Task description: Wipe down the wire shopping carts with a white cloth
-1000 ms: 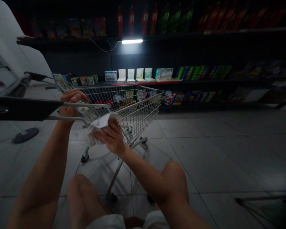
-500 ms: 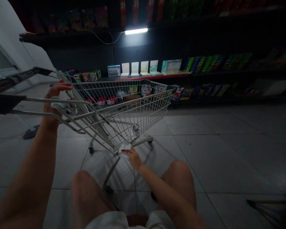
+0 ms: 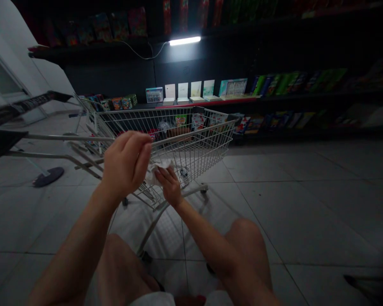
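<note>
A grey wire shopping cart (image 3: 207, 140) stands before me, its handle end to the left. My left hand (image 3: 126, 163) is closed over the cart's near top rail, fingers curled; the rail beneath is hidden by the hand. Lower and a little to the right, my right hand (image 3: 170, 185) presses a crumpled white cloth (image 3: 153, 175) against the wire side of the basket. The fingers lie over the cloth.
Dark shelves (image 3: 210, 55) with boxes and bottles run behind the cart, lit by a tube lamp (image 3: 185, 41). A round dark base (image 3: 49, 176) with a pole stands left on the tiled floor (image 3: 306, 212). My bent knees flank the cart's near wheel.
My left hand has left the cart's handle end and come rightward to the near top rail. My right hand has moved the cloth up from the lower frame to the basket side.
</note>
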Motion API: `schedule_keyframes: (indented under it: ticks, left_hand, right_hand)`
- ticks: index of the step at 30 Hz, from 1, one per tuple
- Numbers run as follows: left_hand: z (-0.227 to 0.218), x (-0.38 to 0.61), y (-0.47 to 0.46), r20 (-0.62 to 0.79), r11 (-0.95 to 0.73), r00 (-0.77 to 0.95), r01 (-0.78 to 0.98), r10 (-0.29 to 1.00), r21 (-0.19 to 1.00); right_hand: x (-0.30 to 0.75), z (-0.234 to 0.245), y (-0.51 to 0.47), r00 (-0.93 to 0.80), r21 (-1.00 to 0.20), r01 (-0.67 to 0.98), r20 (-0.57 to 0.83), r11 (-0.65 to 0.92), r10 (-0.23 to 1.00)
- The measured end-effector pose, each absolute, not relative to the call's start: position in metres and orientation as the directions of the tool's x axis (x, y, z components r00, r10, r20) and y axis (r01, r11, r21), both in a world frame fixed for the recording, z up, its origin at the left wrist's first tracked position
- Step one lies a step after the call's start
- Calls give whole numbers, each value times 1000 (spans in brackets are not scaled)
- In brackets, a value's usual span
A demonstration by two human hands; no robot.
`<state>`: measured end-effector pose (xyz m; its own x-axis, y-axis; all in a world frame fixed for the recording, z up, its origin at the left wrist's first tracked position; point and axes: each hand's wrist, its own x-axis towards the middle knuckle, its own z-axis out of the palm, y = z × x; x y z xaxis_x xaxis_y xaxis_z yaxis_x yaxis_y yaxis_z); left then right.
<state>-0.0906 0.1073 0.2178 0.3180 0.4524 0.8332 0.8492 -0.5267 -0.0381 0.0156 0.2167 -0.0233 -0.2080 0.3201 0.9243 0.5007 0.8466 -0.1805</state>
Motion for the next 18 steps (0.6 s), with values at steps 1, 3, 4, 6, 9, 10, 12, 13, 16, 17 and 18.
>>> schedule_keyframes:
  ticks: [1, 3, 4, 6, 9, 10, 12, 13, 16, 17, 18]
  left_hand:
    - [227, -82, 121, 764, -415, 310, 908, 565, -62]
    - [235, -71, 146, 535, -185, 239, 971, 810, -153]
    - [235, -68, 156, 429, -118, 196, 972, 882, -201]
    - [228, -69, 169, 352, -51, 145, 964, 925, -263]
    - [218, -79, 174, 389, -33, 148, 957, 909, -287]
    - [217, -84, 174, 387, -34, 150, 956, 910, -293]
    - [217, -92, 173, 374, -28, 146, 952, 916, -304]
    - [218, -96, 172, 371, -25, 145, 950, 917, -312]
    - [219, -107, 170, 361, -14, 144, 941, 922, -339]
    - [219, -110, 169, 355, -13, 145, 937, 924, -349]
    - [219, -114, 168, 354, -10, 145, 934, 924, -357]
  right_hand:
    - [22, -45, 217, -203, -224, 519, 905, 825, 374]
    - [36, -75, 215, -235, -264, 543, 864, 797, 445]
    - [42, -81, 214, -265, -262, 541, 849, 799, 458]
    - [50, -74, 212, -301, -234, 507, 854, 829, 425]
    - [47, -31, 210, -212, -206, 482, 916, 852, 342]
    - [41, -13, 212, -175, -210, 490, 927, 846, 331]
    - [27, 13, 219, -158, -211, 511, 930, 833, 332]
    - [20, 20, 224, -174, -200, 524, 926, 828, 334]
    - [6, 1, 243, -237, -142, 564, 916, 813, 324]
    - [5, -16, 248, -254, -131, 572, 910, 810, 326]
    - [7, -36, 252, -272, -129, 577, 901, 806, 339]
